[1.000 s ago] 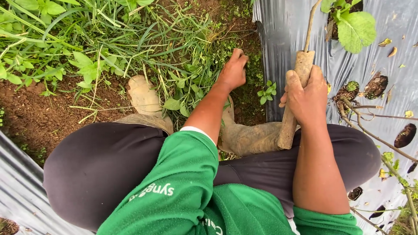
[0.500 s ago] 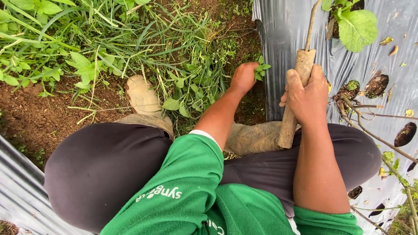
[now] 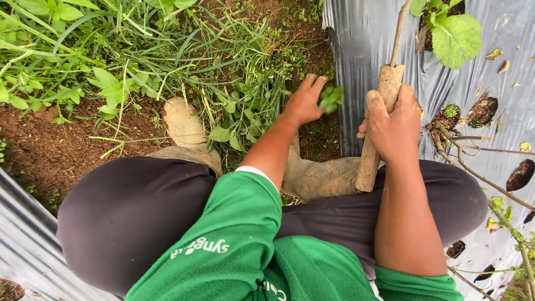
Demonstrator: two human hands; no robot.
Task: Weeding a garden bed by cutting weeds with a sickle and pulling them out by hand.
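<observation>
While crouched over soil, left hand [image 3: 304, 103] pinching a green weed [image 3: 331, 98], right hand [image 3: 394, 125] clenched round a wooden handle [image 3: 379, 125], grey plastic sheet [image 3: 362, 44] just beside.

Garden row seen from above

Grass [image 3: 167, 50] fills eleven o'clock, bare soil [image 3: 39, 150] sits at nine, silver plastic sheet [image 3: 368, 39] covers one to four, a broad green leaf [image 3: 457, 39] at one, muddy boots [image 3: 184, 125] near centre.

Rough wooden handle [image 3: 379, 128] — glossy plastic sheet [image 3: 368, 39]
</observation>
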